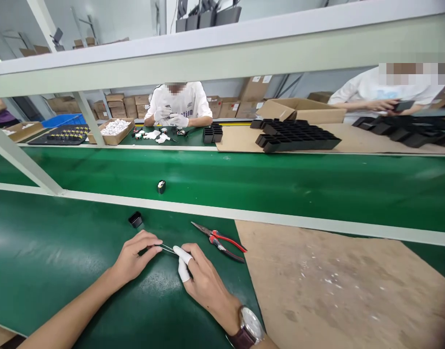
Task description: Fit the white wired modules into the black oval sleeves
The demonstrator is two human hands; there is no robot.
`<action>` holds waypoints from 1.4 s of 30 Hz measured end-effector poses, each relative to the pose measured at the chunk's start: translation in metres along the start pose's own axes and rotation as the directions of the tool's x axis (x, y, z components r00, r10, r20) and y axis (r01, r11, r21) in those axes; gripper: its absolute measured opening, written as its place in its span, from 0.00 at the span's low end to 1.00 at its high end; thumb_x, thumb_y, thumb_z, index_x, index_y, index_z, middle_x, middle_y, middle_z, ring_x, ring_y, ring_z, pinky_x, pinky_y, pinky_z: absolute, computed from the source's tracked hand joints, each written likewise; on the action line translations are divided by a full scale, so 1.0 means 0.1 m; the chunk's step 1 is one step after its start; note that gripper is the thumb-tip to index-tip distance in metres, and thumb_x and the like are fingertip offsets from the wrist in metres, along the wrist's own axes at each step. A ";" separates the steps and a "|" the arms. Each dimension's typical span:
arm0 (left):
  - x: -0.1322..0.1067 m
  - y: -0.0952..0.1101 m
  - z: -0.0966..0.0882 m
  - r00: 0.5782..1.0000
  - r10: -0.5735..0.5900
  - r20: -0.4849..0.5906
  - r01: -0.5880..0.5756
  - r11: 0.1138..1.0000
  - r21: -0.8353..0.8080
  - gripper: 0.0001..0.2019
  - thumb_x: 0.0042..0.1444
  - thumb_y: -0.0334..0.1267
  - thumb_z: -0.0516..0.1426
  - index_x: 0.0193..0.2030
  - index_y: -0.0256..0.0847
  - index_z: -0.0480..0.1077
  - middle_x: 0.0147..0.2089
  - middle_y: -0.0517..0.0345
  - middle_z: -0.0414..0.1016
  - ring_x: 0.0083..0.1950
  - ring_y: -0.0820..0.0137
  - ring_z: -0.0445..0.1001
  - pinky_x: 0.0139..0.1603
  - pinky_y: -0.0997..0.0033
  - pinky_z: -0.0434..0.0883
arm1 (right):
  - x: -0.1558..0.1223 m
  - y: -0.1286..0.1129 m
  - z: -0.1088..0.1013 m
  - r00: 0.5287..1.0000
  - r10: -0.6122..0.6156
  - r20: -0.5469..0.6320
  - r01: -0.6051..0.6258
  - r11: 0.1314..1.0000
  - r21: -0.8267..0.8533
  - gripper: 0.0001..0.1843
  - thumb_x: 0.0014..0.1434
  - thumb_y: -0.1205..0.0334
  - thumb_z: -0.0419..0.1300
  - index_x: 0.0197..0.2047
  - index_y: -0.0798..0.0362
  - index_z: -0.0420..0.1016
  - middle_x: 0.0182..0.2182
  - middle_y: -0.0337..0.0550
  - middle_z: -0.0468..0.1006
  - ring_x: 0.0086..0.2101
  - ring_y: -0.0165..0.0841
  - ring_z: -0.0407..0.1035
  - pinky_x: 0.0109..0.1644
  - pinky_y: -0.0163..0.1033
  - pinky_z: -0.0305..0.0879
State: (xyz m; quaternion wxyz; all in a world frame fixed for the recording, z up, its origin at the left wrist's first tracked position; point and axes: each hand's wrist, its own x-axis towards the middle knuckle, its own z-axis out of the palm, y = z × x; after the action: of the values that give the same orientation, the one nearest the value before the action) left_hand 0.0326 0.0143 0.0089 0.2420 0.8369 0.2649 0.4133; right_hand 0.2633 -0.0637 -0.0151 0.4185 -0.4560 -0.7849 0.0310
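Observation:
My left hand rests on the green bench mat with its fingers pinched round a small dark part that I cannot make out. My right hand, with white finger cots on two fingers and a watch on the wrist, holds thin metal tweezers whose tips reach the left fingertips. A small black plastic housing sits just beyond my left hand. Red-handled long-nose pliers lie beside my right hand.
A brown cardboard sheet covers the bench to my right. One small black part sits on the green conveyor belt. Across it, two people in white shirts work among black trays, cardboard boxes and a box of white pieces.

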 end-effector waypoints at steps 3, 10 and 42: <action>0.03 -0.02 -0.02 1.000 0.021 0.012 -0.020 0.999 -0.031 0.10 0.67 0.27 0.62 0.52 0.43 0.78 0.43 0.53 0.81 0.44 0.67 0.79 0.45 0.67 0.77 | 0.02 -0.01 -0.02 1.000 -0.011 0.002 0.010 1.000 0.023 0.26 0.69 0.77 0.50 0.67 0.54 0.65 0.47 0.51 0.74 0.44 0.39 0.72 0.42 0.42 0.76; 0.03 0.05 -0.07 0.994 -0.084 0.072 0.088 0.994 -0.057 0.05 0.69 0.28 0.60 0.45 0.42 0.75 0.41 0.55 0.78 0.42 0.68 0.77 0.45 0.69 0.74 | 0.04 -0.06 0.00 1.000 -0.017 0.012 0.016 0.997 0.073 0.28 0.68 0.77 0.50 0.69 0.54 0.64 0.47 0.52 0.73 0.44 0.39 0.71 0.43 0.43 0.76; -0.02 0.04 -0.03 0.976 -0.199 0.088 0.213 0.955 -0.207 0.02 0.66 0.36 0.64 0.43 0.42 0.80 0.35 0.53 0.79 0.34 0.68 0.76 0.36 0.68 0.75 | 0.03 -0.06 0.00 1.000 0.002 0.029 -0.002 1.000 -0.025 0.27 0.68 0.76 0.50 0.68 0.54 0.64 0.46 0.51 0.74 0.43 0.40 0.71 0.41 0.43 0.76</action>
State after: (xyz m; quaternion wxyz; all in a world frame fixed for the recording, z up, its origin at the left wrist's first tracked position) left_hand 0.0300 0.0106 0.0121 0.3813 0.7870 0.2963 0.3840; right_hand 0.2585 -0.0650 -0.0101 0.4011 -0.4615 -0.7908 0.0283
